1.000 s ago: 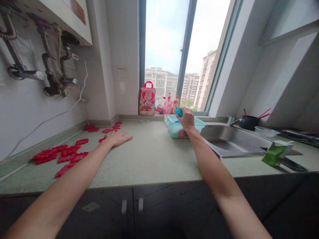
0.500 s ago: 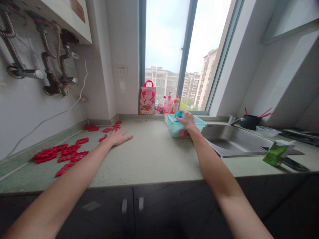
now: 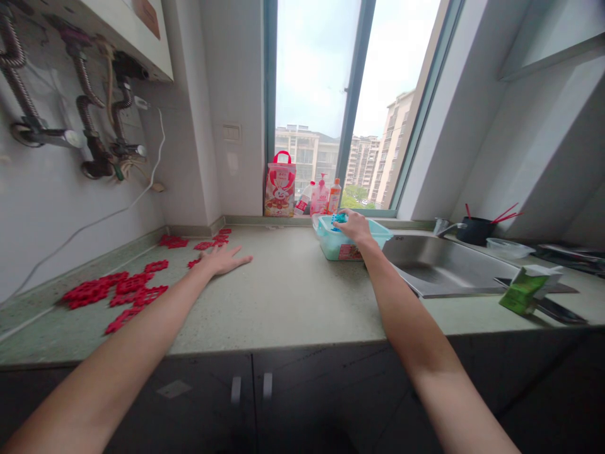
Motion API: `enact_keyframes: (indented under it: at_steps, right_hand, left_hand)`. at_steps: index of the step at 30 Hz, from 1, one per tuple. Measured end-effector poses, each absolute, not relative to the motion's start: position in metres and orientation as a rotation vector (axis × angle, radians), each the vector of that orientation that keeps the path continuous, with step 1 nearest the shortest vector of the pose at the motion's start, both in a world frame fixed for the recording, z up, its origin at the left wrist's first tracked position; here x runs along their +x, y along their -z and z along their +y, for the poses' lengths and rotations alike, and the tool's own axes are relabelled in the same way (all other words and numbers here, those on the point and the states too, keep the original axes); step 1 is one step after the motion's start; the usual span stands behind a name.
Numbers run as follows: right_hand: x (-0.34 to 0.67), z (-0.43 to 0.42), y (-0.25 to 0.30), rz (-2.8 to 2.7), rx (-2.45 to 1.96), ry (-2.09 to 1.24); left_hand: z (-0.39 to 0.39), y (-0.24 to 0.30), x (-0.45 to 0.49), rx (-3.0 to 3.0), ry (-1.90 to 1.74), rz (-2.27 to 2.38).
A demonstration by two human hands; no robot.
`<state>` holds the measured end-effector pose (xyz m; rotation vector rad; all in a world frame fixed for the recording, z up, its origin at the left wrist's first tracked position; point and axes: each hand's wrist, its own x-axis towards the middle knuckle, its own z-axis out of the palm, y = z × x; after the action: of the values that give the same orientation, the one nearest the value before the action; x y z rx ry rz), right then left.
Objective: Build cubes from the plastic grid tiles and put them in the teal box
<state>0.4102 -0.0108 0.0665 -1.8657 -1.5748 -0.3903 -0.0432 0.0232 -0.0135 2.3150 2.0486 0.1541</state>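
My right hand (image 3: pixel 355 226) is closed on a blue openwork plastic piece (image 3: pixel 338 220), held over the rim of a turquoise plastic bin (image 3: pixel 331 250). What else the bin holds is mostly hidden behind the hand. My left hand (image 3: pixel 222 260) rests palm down on the counter, fingers spread, holding nothing. Beside and beyond its fingers lie several small red openwork plastic pieces (image 3: pixel 203 246). A larger group of red plastic pieces (image 3: pixel 130 285) is scattered on the counter to the left of my left forearm.
A steel sink (image 3: pixel 444 268) adjoins the bin on the right, with a green packet (image 3: pixel 524 290) near its front corner. Behind, a pink bag (image 3: pixel 280 190) and several bottles (image 3: pixel 320 195) line the window. A black pot (image 3: pixel 474 231) stands beyond the sink.
The blue piece in my right hand shows slightly differently above the bin rim, as if turned a little. My left hand has stayed in place.
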Motion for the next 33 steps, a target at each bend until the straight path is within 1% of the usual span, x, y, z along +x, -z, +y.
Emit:
enact_keyframes:
  at_steps: [33]
  right_hand:
    - [0.4111, -0.0087, -0.0657, -1.561, -1.888, 0.339]
  left_hand:
    - [0.0237, 0.0138, -0.0438, 2.322, -0.162, 2.040]
